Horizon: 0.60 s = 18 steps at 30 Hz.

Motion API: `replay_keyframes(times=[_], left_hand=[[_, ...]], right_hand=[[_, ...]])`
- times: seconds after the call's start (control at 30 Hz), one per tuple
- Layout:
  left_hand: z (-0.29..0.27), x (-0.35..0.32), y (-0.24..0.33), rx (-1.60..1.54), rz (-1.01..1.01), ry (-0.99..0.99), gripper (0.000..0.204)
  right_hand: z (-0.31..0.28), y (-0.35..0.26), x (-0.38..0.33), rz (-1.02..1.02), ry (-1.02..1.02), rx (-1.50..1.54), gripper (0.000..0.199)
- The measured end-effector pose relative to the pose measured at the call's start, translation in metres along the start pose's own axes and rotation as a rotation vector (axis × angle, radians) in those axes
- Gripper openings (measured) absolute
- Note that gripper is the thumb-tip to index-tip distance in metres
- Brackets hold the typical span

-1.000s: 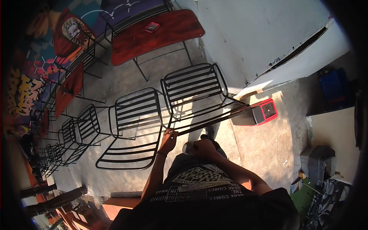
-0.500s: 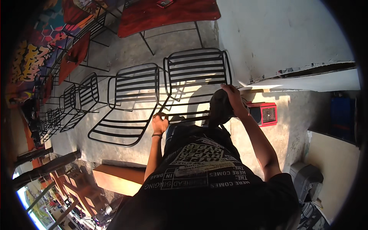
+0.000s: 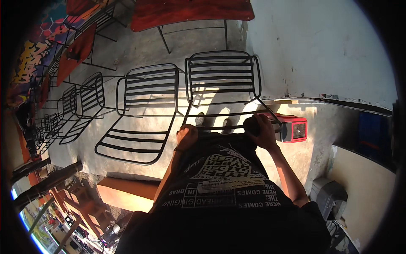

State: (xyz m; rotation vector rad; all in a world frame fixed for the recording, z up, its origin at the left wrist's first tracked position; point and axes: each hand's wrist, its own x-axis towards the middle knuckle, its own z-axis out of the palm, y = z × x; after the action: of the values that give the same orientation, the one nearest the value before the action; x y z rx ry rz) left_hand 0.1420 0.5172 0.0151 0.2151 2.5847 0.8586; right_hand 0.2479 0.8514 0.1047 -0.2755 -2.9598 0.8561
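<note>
A black metal slatted chair [image 3: 222, 78] stands right in front of me on the concrete floor. My left hand [image 3: 186, 137] is curled into a fist at the front left corner of its seat, on the rail. My right hand [image 3: 265, 129] presses a dark cloth [image 3: 251, 125] onto the front right corner of the same seat. My black printed shirt hides the floor below my hands.
A second black chair [image 3: 146, 108] stands just to the left, with more chairs [image 3: 84, 106] in a row beyond. A red box with a grille [image 3: 294, 130] sits right of my right hand. There are also a red table [image 3: 190, 10], a white wall [image 3: 321, 46], an orange block [image 3: 124, 192] and a grey case [image 3: 330, 197].
My right hand has moved out from beside the left hand to the seat's right corner, carrying the dark cloth. My left hand has stayed at the left corner.
</note>
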Motion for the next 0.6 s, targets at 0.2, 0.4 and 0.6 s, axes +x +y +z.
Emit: replay_keyframes(times=[0.2, 0.4, 0.6], left_hand=[[-0.01, 0.032, -0.008, 0.025, 0.323, -0.35, 0.028], [0.017, 0.051, -0.036, -0.177, 0.432, -0.482, 0.037], [-0.016, 0.056, 0.015, -0.994, 0.174, -0.698, 0.045]], right_hand=[[0.021, -0.04, 0.02, 0.192, -0.247, 0.199, 0.035], [0.081, -0.115, 0.059, 0.01, -0.463, 0.185, 0.027], [0.11, -0.141, 0.069, -0.071, -0.092, 0.39, 0.023]])
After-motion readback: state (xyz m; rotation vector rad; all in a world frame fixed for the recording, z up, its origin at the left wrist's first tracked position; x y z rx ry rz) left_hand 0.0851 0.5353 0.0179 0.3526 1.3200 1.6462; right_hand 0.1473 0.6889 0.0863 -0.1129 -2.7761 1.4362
